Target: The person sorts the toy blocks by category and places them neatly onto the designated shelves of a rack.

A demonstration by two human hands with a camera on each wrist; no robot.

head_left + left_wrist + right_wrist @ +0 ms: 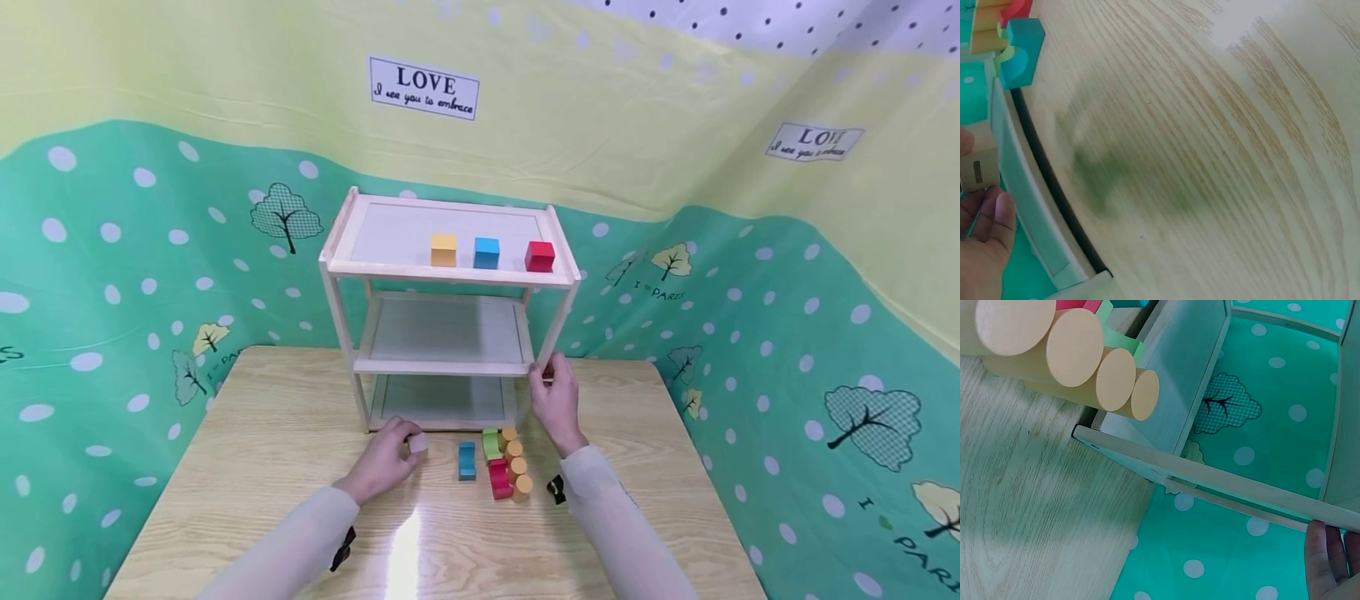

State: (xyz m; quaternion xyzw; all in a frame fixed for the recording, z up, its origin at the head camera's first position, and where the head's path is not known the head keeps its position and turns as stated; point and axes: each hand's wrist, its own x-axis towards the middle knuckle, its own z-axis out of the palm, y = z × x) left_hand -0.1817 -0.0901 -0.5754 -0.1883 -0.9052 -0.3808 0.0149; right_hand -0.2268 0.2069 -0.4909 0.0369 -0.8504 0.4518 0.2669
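My left hand (385,461) pinches a small pale wooden cube (417,442) just in front of the shelf's lower left front edge. In the left wrist view the cube (980,164) shows a dark slot-like mark on one face. My right hand (557,404) grips the right front post (560,317) of the white three-tier shelf (442,367) at about middle-tier height. In the right wrist view its fingers (1317,556) meet the post; the thumb is out of sight there. Yellow (443,250), blue (486,253) and red (540,257) cubes stand along the top tier's front.
On the wooden table (285,467) before the shelf lie a blue arch block (467,461), a green arch block (491,445), a red arch block (499,480) and several orange cylinders (522,487) in a row. Patterned curtain (187,275) surrounds the table's back and sides.
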